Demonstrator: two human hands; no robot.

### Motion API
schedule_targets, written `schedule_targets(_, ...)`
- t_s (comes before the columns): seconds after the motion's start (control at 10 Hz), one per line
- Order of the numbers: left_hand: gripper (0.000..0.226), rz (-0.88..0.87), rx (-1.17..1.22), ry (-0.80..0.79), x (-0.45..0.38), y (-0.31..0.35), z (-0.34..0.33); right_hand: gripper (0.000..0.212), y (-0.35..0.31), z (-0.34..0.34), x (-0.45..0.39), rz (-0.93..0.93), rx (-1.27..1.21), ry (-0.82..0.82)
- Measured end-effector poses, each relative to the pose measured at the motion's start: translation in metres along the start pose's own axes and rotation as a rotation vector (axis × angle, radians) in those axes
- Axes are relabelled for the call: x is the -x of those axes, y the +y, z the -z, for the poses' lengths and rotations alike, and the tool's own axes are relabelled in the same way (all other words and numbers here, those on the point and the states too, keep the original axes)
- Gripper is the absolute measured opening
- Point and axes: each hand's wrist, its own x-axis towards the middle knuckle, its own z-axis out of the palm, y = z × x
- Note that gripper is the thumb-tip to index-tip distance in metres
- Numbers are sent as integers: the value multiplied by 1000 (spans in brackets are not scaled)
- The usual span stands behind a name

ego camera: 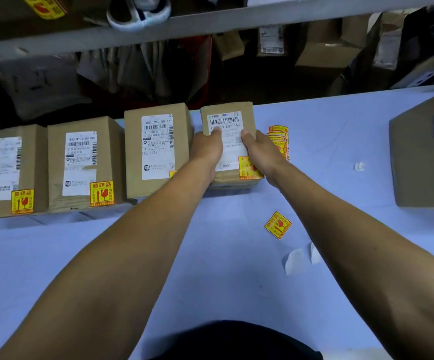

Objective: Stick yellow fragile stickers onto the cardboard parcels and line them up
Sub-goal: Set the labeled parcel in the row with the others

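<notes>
Progress: four cardboard parcels stand in a row along the far edge of the table (158,255), which is covered in pale blue. First parcel (8,172), at the far-left end, carries a yellow fragile sticker (22,201) at its near-right corner. Second parcel (83,165) likewise, sticker (102,193) flat and fully readable. Third parcel (156,149): only a yellow sliver of a sticker (172,174) shows; the rest is behind the left forearm. Fourth parcel (227,144) has its sticker (248,167) on, near-right corner, partly covered by the right hand.

Left to do, as judged: seat the fourth parcel in line; a small gap remains between it and the third. One large box (423,157) at the table's right edge shows no sticker from here. Spare supply: a strip of stickers (278,133) just right of the fourth parcel, one loose sticker (278,225) mid-table, peeled white backings (301,257) nearby.

Pose: both arms stretched forward. Left hand (206,149) clasps the fourth parcel's left side, thumb on the shipping label. Right hand (260,152) clasps its right side, thumb on top. Parcel grasped between both hands, base apparently on the table.
</notes>
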Motion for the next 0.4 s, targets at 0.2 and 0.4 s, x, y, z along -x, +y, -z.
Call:
schedule_targets(0.2, 37, 2, -61, 21, 8, 8, 2, 46, 2, 2, 7, 27, 117, -43)
schedule_targets(0.4, 24, -121, -92, -17, 38, 30, 13, 46, -24, 14, 33, 138, 401, 83)
